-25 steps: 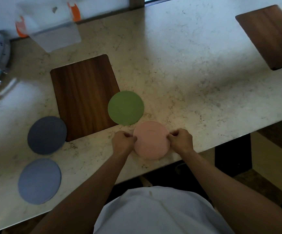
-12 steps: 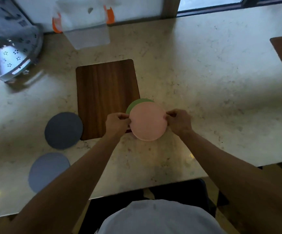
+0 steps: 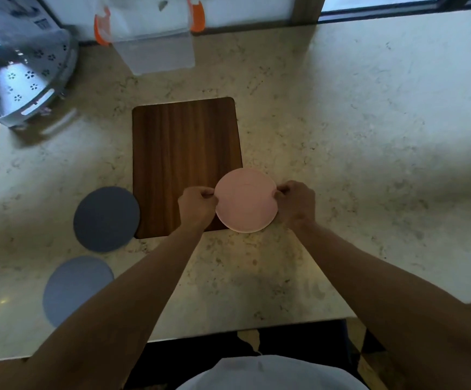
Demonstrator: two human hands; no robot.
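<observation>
Placement of pink disc (image 3: 245, 199) under way. We log both hands on it: left grip (image 3: 197, 205) pinches the disc's left edge with curled fingers and thumb, and right grip (image 3: 295, 204) pinches the right edge the same way, so each is grasping the disc and neither is released. The disc sits over the near right corner of the wooden board (image 3: 186, 164), part on the wood and part over the counter (image 3: 355, 164). We cannot tell whether it rests flat or is held just above, and anything beneath it is hidden. Left of the board, a dark grey disc (image 3: 106, 219) lies on the counter, its rim meeting the board's near left corner. A lighter blue-grey disc (image 3: 78, 289) lies nearer us, just beside the dark one. Neither is touched. Our reading: the work looks like gathering the round mats at the board. The pink one is nearly settled but not yet let go, and the two grey ones are left to fetch. A perforated grey basket (image 3: 26, 80) and a clear container (image 3: 155, 46) with orange clips stand at the far edge, well apart.
</observation>
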